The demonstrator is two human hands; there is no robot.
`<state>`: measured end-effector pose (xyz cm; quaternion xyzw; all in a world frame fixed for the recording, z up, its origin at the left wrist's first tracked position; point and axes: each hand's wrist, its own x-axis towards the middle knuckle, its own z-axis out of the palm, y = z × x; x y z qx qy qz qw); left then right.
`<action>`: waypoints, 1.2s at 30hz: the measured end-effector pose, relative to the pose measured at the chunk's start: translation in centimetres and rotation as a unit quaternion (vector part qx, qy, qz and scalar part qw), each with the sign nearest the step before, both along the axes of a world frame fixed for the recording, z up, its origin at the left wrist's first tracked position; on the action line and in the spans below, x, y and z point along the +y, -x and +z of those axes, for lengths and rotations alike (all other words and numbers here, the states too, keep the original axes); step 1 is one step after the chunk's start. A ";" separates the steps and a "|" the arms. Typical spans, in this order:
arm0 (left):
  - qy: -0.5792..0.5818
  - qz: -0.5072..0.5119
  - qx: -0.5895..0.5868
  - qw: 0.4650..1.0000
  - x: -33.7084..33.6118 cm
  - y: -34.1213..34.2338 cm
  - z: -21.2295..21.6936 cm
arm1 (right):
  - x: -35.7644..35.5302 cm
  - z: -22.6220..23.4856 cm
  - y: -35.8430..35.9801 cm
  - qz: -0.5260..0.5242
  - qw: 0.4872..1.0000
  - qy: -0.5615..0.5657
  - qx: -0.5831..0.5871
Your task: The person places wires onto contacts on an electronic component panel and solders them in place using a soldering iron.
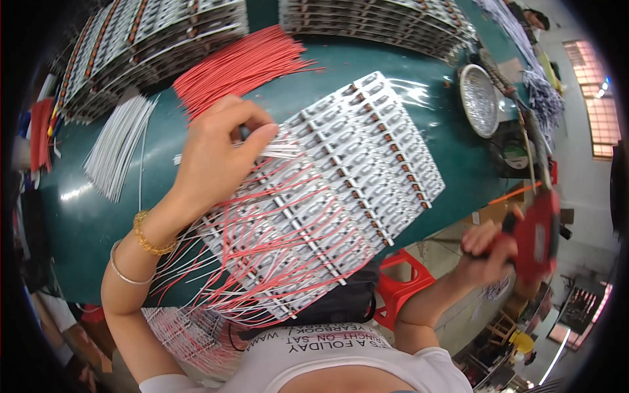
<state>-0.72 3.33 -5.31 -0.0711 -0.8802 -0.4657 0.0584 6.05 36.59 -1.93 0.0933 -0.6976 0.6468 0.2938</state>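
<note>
My left hand (216,147) is closed around a small bunch of white wires (280,150), thumb and fingertips pinched together. Beneath it, a panel (383,150) of silver metal parts in rows lies slantwise on the green table (308,88). Orange-brown pieces and pale strips run across the panel. Red wires (308,203) and some white ones spread over its near left part, with loose ends past its edge. Off to the right of the table, my right hand (488,245) grips the black handle of a red-and-black gun-shaped tool (538,236), blurred by motion.
Stacked panels (190,39) stand at the back left, with another stack (373,19) behind. Red wires (242,62) and white wires (121,141) lie in piles. A metal bowl (479,98), a green-labelled spool (516,156) and hanging cables are on the right. A red stool (400,278) stands below.
</note>
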 end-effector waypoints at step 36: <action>0.123 0.018 0.135 0.983 1.5 -1.5 -1.2 | -8.4 -1.5 -4.0 0.149 0.937 0.056 -0.313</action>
